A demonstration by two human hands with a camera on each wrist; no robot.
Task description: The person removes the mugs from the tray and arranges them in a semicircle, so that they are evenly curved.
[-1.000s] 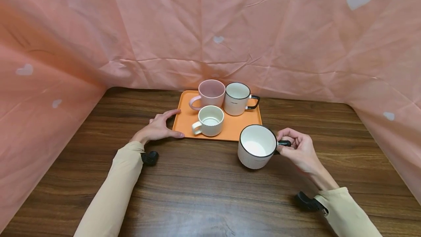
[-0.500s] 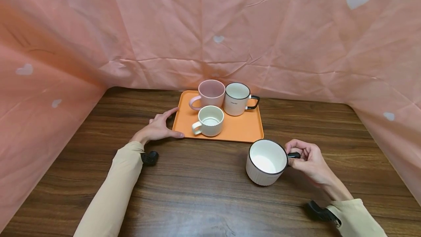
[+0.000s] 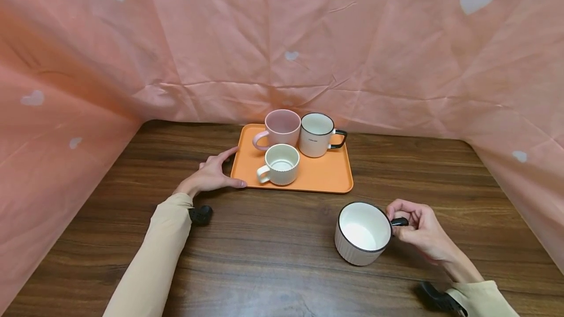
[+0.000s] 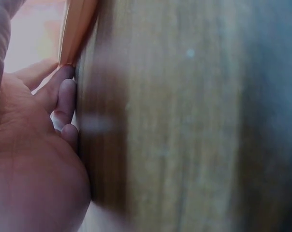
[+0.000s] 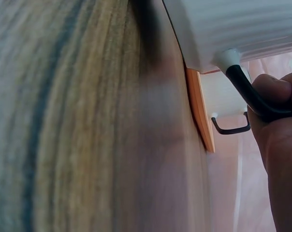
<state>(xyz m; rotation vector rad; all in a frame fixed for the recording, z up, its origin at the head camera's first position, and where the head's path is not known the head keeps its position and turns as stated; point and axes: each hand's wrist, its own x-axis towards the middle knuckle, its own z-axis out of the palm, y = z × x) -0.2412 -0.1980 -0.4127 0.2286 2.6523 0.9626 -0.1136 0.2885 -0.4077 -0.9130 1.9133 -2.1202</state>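
Note:
My right hand [image 3: 420, 229] grips the black handle [image 5: 247, 92] of a wide ribbed white mug [image 3: 359, 243] with a black rim. That mug is on or just above the table, to the front right of an orange tray [image 3: 326, 172]. My left hand [image 3: 211, 172] lies at the tray's left end, thumb and fingers spread and touching its edge near the front corner. On the tray are a pink mug [image 3: 282, 136], a taller white mug [image 3: 314, 143] with a black handle, and a small cream cup [image 3: 282, 168] in front of the pink one.
A dark wood table [image 3: 255, 258] carries everything. Pink cloth [image 3: 308, 28] with white hearts hangs behind it and at both sides. A black device [image 3: 201, 215] sits at the left wrist, another black device [image 3: 440, 300] at the right.
My right hand has drawn the ribbed mug toward me and a little to the right, away from the tray's front edge. My left hand stays at the tray, and the other cups stand as before.

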